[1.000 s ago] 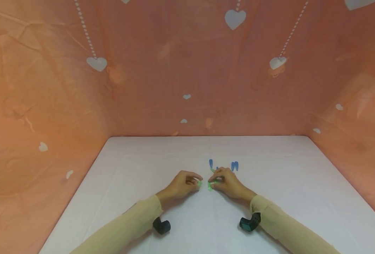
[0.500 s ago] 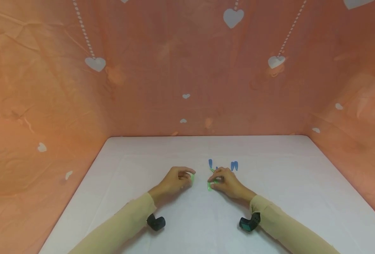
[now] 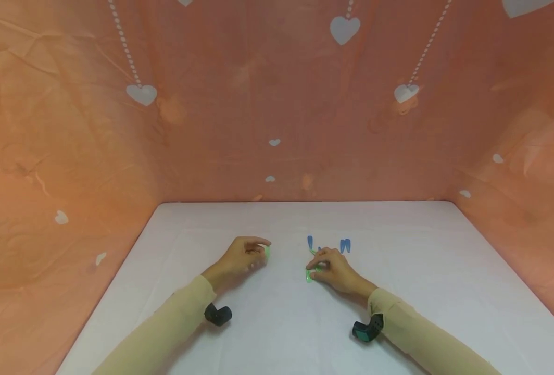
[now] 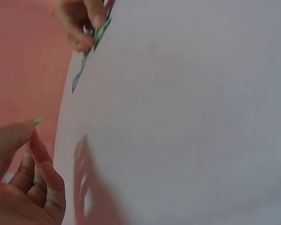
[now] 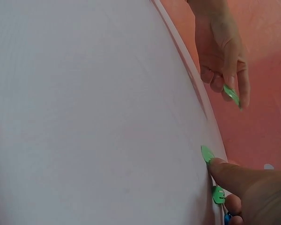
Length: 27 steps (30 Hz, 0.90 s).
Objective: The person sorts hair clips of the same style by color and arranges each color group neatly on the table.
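Observation:
Thumb and forefinger of my left hand pinch a small green snap hair clip above the table; the right wrist view shows this teardrop-shaped clip from the side. My right hand stays low over the table, its thumb and fingertip pinching another green hair clip. Close by its fingers lies a further green clip, partly covered. Just behind the right hand are a blue hair clip and the end of a green one. The right hand hides part of this group.
Two blue hair clips lie side by side beyond the right hand. The white table ends at an orange cloth backdrop with pale hearts. Each wrist carries a black camera.
My left hand has moved left and farther back over the table, away from the right hand, carrying the green hair clip. The right hand has hardly moved.

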Each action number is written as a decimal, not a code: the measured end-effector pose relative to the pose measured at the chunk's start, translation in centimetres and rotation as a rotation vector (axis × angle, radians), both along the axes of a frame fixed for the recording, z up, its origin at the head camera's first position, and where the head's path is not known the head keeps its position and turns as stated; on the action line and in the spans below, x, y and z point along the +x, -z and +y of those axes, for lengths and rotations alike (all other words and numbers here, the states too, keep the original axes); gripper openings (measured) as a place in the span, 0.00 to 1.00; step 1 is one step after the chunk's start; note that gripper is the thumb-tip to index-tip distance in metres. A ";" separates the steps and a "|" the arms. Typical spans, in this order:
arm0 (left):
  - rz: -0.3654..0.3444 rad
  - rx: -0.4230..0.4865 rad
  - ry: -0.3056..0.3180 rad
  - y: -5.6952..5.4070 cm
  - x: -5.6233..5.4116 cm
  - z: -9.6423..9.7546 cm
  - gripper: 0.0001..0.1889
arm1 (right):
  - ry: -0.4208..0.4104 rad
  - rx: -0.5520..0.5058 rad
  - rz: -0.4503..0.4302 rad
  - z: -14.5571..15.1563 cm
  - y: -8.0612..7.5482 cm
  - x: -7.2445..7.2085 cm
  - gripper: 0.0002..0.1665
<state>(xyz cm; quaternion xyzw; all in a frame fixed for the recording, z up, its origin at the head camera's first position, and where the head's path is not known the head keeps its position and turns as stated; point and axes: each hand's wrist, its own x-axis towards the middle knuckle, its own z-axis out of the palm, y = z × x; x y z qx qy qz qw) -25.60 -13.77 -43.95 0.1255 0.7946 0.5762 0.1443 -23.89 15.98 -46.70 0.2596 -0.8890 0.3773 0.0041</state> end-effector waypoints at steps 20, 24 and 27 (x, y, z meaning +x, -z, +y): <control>0.048 -0.103 -0.070 -0.6 -2.8 -3.8 0.21 | 0.014 0.005 -0.023 -0.1 -0.2 0.3 0.08; 0.040 -0.122 -0.075 -0.4 -3.3 -4.1 0.20 | 0.019 -0.001 -0.032 -0.2 -0.2 0.4 0.08; 0.049 -0.160 -0.093 0.0 -3.6 -4.3 0.19 | 0.020 -0.012 -0.035 -0.2 -0.2 0.4 0.07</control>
